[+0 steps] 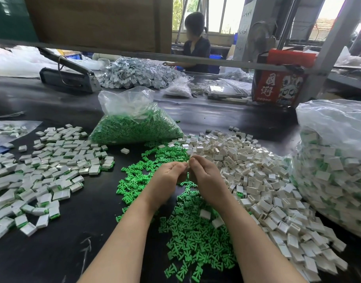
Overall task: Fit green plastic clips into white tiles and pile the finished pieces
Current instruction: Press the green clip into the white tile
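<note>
Both hands, left [167, 176] and right [206, 176], pinched one small piece together above green clips [196, 237]; the red box [277, 86] at one o'clock read "國潮".

At the upper left of the frame I see a grey lever-arm machine [70, 75], possibly a heat sealer, resting on the black table [52, 252]. Right of it lies a heap of grey pieces with white strings [138, 73]. In the upper middle another person [196, 41] sits behind the table near the windows. At the upper right a red printed box [277, 86] stands beside a grey metal post [326, 48], with a fan [261, 37] behind it.
</note>
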Motion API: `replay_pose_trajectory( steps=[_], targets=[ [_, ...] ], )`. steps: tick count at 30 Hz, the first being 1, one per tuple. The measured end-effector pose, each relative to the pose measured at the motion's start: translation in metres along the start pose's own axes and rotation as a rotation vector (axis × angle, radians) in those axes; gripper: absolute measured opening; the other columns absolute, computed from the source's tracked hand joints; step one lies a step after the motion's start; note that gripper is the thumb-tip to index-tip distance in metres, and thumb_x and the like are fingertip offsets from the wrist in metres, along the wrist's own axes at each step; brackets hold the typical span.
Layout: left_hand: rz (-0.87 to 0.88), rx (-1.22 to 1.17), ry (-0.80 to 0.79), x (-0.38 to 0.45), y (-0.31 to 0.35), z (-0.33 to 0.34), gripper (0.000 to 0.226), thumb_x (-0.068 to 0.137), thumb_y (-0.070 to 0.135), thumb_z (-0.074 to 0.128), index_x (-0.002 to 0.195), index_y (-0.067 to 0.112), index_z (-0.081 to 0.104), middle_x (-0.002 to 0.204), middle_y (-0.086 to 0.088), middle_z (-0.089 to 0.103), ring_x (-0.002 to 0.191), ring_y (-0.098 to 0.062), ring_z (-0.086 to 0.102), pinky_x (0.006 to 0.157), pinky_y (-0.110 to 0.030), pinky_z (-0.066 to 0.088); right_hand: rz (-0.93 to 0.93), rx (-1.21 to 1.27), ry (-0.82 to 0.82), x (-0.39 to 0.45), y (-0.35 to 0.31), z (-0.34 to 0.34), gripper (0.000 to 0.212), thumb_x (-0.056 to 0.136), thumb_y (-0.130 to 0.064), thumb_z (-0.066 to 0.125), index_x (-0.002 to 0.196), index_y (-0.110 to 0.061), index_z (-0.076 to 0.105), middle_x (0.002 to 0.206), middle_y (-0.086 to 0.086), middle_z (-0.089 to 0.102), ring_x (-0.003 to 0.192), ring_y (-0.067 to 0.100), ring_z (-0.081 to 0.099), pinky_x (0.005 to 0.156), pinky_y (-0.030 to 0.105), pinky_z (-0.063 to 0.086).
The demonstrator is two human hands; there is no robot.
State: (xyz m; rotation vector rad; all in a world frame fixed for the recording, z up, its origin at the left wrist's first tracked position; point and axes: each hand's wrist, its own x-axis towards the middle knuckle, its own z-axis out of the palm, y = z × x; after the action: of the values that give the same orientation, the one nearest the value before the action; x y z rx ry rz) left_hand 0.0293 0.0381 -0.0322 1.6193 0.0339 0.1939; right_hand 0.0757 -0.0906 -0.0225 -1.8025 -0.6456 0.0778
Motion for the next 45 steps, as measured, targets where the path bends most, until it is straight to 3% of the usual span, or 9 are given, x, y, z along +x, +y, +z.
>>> replay_pose_trajectory(
  steps=[2,5,8,12,18,27,31,37,45],
  targets=[
    [-0.017,0.003,-0.031,-0.001,-0.001,0.000,0.032,0.090,0.042,0.047,0.079,0.021,0.068,0.069,0.008,0.054,0.069,-0.012,0.047,0.077,-0.042,0.041,0.003,-0.003,-0.010,0.001,0.001,0.000,0.028,0.102,-0.019,0.044,0.081,-0.005,0.056,0.067,-0.003,0.055,0.064,0.015,0.049,0.064,0.044,0.043],
    [-0.008,0.043,-0.037,-0.002,-0.001,0.001,0.034,0.090,0.040,0.046,0.084,0.013,0.065,0.062,0.010,0.050,0.059,-0.010,0.044,0.069,-0.042,0.038,-0.026,-0.170,-0.027,0.000,0.003,-0.001,0.026,0.103,-0.021,0.044,0.086,-0.008,0.059,0.071,-0.001,0.058,0.064,0.014,0.050,0.065,0.042,0.044],
    [-0.010,0.085,-0.005,-0.002,-0.001,0.002,0.032,0.088,0.039,0.046,0.081,0.012,0.062,0.066,0.004,0.050,0.065,-0.015,0.044,0.069,-0.041,0.041,-0.085,-0.443,-0.085,-0.001,0.002,-0.003,0.022,0.100,-0.023,0.040,0.092,-0.013,0.058,0.076,0.004,0.062,0.068,0.018,0.055,0.066,0.042,0.048],
    [0.003,0.165,-0.024,0.001,-0.005,0.002,0.034,0.100,0.027,0.045,0.068,0.016,0.052,0.057,0.002,0.046,0.052,-0.014,0.039,0.049,-0.028,0.033,-0.097,-0.591,-0.157,-0.004,0.001,-0.002,0.014,0.094,-0.023,0.040,0.093,-0.014,0.050,0.081,0.004,0.060,0.073,0.022,0.054,0.072,0.046,0.048],
    [0.025,0.297,0.009,0.006,-0.010,0.002,0.042,0.099,0.026,0.044,0.059,0.024,0.055,0.050,0.016,0.052,0.051,-0.003,0.046,0.057,-0.028,0.039,-0.041,-0.684,-0.190,-0.004,0.000,0.002,0.025,0.098,-0.026,0.034,0.099,-0.010,0.053,0.093,0.010,0.063,0.084,0.026,0.057,0.079,0.046,0.048],
    [0.012,0.325,-0.023,0.005,-0.006,0.004,0.041,0.105,0.015,0.040,0.067,0.023,0.053,0.052,0.023,0.056,0.051,0.008,0.047,0.054,-0.011,0.037,-0.031,-0.745,-0.187,-0.005,0.002,0.004,0.028,0.098,-0.025,0.034,0.095,-0.008,0.056,0.092,0.012,0.064,0.084,0.029,0.057,0.077,0.042,0.046],
    [-0.019,0.321,-0.057,0.005,-0.004,0.003,0.039,0.105,0.018,0.040,0.069,0.021,0.054,0.063,0.013,0.054,0.060,-0.001,0.047,0.061,-0.020,0.040,-0.041,-0.761,-0.204,-0.006,0.002,0.003,0.028,0.098,-0.025,0.034,0.097,-0.008,0.056,0.092,0.011,0.063,0.083,0.027,0.056,0.076,0.042,0.046],
    [-0.008,0.231,-0.103,0.002,-0.002,-0.002,0.030,0.106,0.020,0.040,0.082,0.019,0.057,0.069,0.013,0.058,0.066,-0.004,0.050,0.065,-0.019,0.041,-0.059,-0.704,-0.173,-0.004,-0.003,-0.002,0.017,0.095,-0.024,0.038,0.098,-0.014,0.051,0.087,0.007,0.061,0.079,0.025,0.055,0.072,0.041,0.047],
    [0.081,0.312,-0.031,0.002,0.001,-0.009,0.034,0.102,0.025,0.051,0.070,0.028,0.061,0.053,0.019,0.054,0.049,0.002,0.046,0.050,-0.014,0.036,-0.163,-0.594,-0.035,0.000,-0.001,-0.012,0.016,0.098,-0.023,0.044,0.093,-0.014,0.056,0.079,0.009,0.066,0.070,0.028,0.059,0.062,0.040,0.047]
  ],
)
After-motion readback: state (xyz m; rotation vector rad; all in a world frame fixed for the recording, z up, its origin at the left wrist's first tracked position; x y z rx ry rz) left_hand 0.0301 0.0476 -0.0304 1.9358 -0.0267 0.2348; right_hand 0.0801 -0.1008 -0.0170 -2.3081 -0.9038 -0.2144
